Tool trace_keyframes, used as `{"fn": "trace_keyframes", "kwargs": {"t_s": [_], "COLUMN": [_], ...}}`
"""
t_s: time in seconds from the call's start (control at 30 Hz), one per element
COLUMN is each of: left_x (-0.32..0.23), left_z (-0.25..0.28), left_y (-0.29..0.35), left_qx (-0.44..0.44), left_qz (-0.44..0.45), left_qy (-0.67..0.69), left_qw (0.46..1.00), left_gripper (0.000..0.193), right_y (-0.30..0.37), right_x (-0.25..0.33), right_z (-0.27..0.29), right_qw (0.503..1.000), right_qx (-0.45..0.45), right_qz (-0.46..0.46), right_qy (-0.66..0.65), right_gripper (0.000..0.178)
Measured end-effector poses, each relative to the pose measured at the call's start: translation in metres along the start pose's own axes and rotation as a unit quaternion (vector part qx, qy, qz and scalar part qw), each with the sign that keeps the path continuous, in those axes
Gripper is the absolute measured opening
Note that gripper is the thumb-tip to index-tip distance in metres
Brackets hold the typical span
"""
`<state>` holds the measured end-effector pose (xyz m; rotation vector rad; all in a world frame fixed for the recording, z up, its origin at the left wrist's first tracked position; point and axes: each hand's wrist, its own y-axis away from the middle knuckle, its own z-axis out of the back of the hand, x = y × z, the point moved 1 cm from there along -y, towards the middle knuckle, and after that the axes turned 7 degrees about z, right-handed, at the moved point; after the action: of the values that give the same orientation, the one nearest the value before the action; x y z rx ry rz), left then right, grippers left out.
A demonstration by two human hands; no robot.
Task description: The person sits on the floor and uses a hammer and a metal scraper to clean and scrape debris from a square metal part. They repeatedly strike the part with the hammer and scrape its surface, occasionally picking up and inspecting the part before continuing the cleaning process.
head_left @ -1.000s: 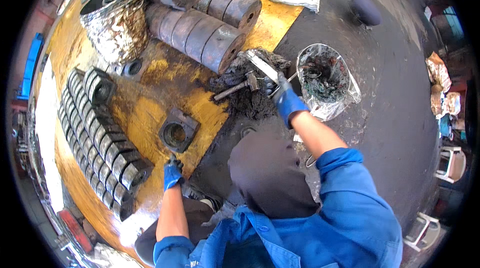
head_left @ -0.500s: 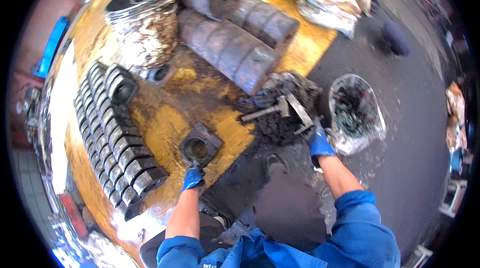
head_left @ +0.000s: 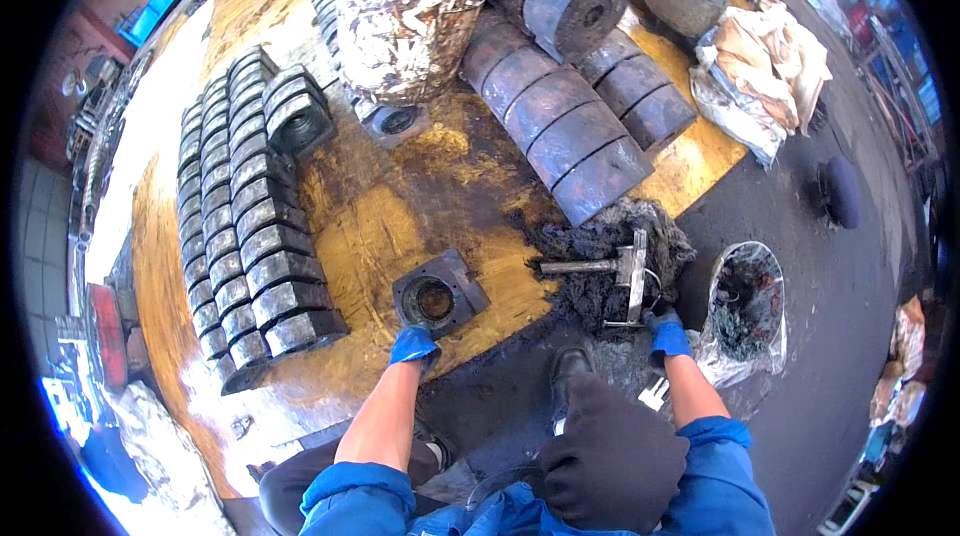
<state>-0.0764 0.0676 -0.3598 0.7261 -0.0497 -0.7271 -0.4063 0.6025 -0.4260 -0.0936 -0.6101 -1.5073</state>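
The left hand [head_left: 413,346], in a blue glove, is at the near side of the square block [head_left: 463,308] with the round hole. The block lies flat on the yellow board [head_left: 375,226], just in from the board's right edge, on the person's side. The fingers are partly hidden, so I cannot tell if they pinch the block or only touch it.

The right hand [head_left: 668,333], gloved too, is down by the near end of the long metal tool [head_left: 638,271]. I cannot tell if those fingers are closed on it. The tool lies on a dark, messy heap [head_left: 660,226] across the board's right edge, with a hammer [head_left: 580,266] right against it.

To do this well, I think the left hand should keep the block flat and still, as it looks heavy and greasy. The right hand should be gentle, because the hammer could knock or scratch the tool.

Now the count. I see two gloved hands, one block by the left hand, one tool and one hammer. One bin with a bag in it [head_left: 778,321] is on the floor past the right edge. One smeared bucket [head_left: 395,36] is toward the board's far side. Near the left edge, dark blocks [head_left: 275,226] make three long rows; too many overlap to count.
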Motion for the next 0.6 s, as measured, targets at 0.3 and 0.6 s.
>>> {"fn": "trace_keyframes", "kwargs": {"t_s": [0.3, 0.6], "left_x": [0.010, 0.084], "left_z": [0.018, -0.041], "left_y": [0.007, -0.020], "left_qx": [-0.020, -0.010], "left_qz": [-0.004, 0.053], "left_qy": [-0.008, 0.317], "left_qw": [1.000, 0.947], "left_gripper": [0.029, 0.017], "right_y": [-0.019, -0.013], "right_x": [0.043, 0.210], "right_z": [0.007, 0.123], "right_qw": [0.971, 0.883], "right_qx": [0.023, 0.017], "right_qz": [0.133, 0.326], "right_qy": [0.197, 0.337], "right_gripper": [0.020, 0.017]}}
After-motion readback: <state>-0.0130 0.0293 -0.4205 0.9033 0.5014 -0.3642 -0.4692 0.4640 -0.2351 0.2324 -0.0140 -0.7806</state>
